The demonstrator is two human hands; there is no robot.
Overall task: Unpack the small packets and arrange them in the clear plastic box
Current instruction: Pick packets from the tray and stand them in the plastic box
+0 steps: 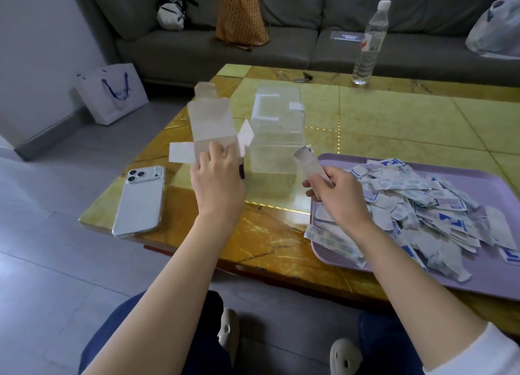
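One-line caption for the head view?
Left hand holds an opened carton, right hand a packet, beside the clear box and a tray of packets.

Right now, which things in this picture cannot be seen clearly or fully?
- Clear plastic box, head view: being transparent, whether anything is inside cannot be told.
- Purple tray, head view: its right end is cut off by the frame edge.
- Item in the right hand: blurred, partly covered by fingers.
- Small dark objects near the water bottle: too small to identify.
- Print on the packets: unreadable.
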